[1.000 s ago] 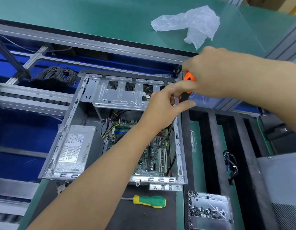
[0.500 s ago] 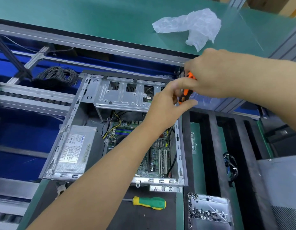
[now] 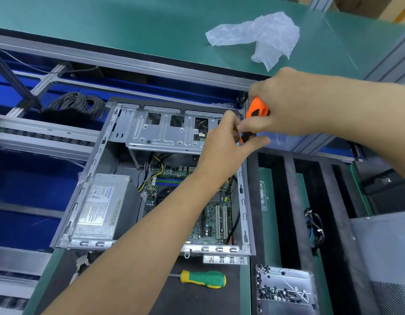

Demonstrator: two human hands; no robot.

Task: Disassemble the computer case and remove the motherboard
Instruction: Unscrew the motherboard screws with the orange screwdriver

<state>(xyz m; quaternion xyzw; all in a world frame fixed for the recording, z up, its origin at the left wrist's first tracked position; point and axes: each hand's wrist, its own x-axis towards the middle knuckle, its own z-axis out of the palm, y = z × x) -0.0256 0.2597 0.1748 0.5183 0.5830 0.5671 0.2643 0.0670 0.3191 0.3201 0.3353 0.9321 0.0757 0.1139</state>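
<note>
The open computer case [image 3: 94, 169] lies flat with its side panel off. Inside it sit the green motherboard [image 3: 210, 214], a grey power supply [image 3: 101, 208] at the left and a metal drive cage [image 3: 165, 130] at the far end. My right hand [image 3: 294, 103] grips an orange and black screwdriver [image 3: 256, 110] at the case's far right corner. My left hand [image 3: 224, 146] reaches over the case and pinches the lower part of that screwdriver with its fingers and thumb. The screwdriver's tip is hidden behind my hands.
A green and yellow screwdriver [image 3: 203, 278] lies in front of the case. A metal tray [image 3: 285, 289] holds several screws at the lower right. Loose cables [image 3: 315, 226] lie in a slot to the right. A plastic bag [image 3: 262, 35] rests on the green shelf, and a grey wire coil [image 3: 76, 105] sits left.
My left hand's fingers have shifted slightly up along the screwdriver, and more of the orange handle shows below my right hand. The case has not moved.
</note>
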